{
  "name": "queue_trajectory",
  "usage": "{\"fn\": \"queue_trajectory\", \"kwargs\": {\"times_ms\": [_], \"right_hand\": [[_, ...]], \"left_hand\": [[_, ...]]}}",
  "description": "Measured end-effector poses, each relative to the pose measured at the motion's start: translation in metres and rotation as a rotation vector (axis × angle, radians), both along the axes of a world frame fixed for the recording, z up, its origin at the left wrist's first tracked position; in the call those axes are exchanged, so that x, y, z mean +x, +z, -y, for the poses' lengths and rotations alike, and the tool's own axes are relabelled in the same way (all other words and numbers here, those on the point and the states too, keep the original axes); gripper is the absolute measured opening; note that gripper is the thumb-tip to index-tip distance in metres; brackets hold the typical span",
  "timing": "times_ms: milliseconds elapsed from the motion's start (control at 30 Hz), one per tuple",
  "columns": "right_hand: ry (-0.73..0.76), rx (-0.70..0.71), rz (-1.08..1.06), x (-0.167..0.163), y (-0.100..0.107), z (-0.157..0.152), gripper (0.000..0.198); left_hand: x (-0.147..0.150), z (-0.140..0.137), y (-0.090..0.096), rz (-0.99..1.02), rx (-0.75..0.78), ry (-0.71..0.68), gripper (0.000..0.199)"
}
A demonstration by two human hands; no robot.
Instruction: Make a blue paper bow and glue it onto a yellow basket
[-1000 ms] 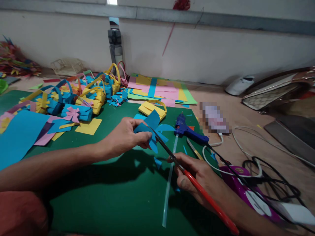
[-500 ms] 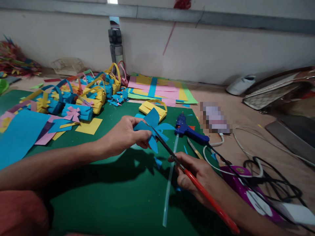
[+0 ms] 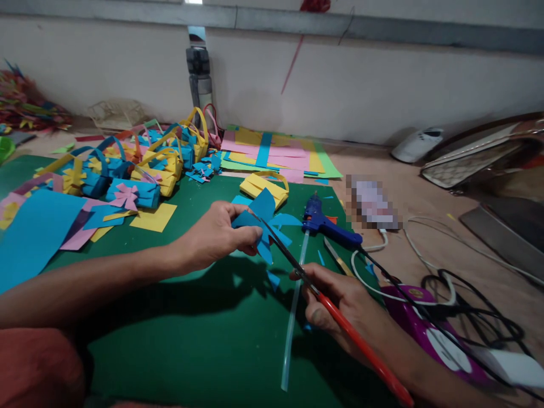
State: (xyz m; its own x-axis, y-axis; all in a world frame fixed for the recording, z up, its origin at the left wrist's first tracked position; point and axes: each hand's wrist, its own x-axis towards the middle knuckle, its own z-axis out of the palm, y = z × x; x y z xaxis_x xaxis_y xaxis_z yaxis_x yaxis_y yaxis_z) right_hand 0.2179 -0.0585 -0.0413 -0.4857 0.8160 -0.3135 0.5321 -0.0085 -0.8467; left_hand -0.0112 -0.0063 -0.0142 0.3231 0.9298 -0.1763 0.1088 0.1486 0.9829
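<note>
Between thumb and fingers my left hand [image 3: 216,232] pinches a blue paper flower [image 3: 264,205] with pointed petals, held above the green mat. My right hand [image 3: 340,309] is closed on red-handled scissors [image 3: 361,345]. Their dark blades reach up and left across the flower, the tips close to my left thumb. Blue paper scraps [image 3: 274,280] lie below the flower. Just behind it sits a small yellow paper basket [image 3: 266,190] with a handle. To the right rests a blue glue gun [image 3: 329,224], a clear glue stick [image 3: 291,334] running from it toward me.
Several colourful paper baskets [image 3: 136,195] crowd the back left, near blue sheets [image 3: 40,238]. Stacked coloured paper [image 3: 272,153] lies by the wall. A cutter knife [image 3: 338,258], a phone [image 3: 374,203], tangled cables [image 3: 476,317] and a purple device [image 3: 433,334] occupy the right.
The scissor blades have shifted slightly on the flower, their tips now nearer my left thumb. Both hands stay nearly in place, and the rest looks the same.
</note>
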Motion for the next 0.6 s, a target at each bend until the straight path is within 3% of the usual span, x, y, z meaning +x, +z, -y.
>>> {"fn": "queue_trajectory", "kwargs": {"times_ms": [600], "right_hand": [[-0.058,-0.072,0.048,-0.0007,-0.0017,0.0009,0.020]], "left_hand": [[-0.0005,-0.0002,-0.0015,-0.017,0.018,0.001,0.006]]}}
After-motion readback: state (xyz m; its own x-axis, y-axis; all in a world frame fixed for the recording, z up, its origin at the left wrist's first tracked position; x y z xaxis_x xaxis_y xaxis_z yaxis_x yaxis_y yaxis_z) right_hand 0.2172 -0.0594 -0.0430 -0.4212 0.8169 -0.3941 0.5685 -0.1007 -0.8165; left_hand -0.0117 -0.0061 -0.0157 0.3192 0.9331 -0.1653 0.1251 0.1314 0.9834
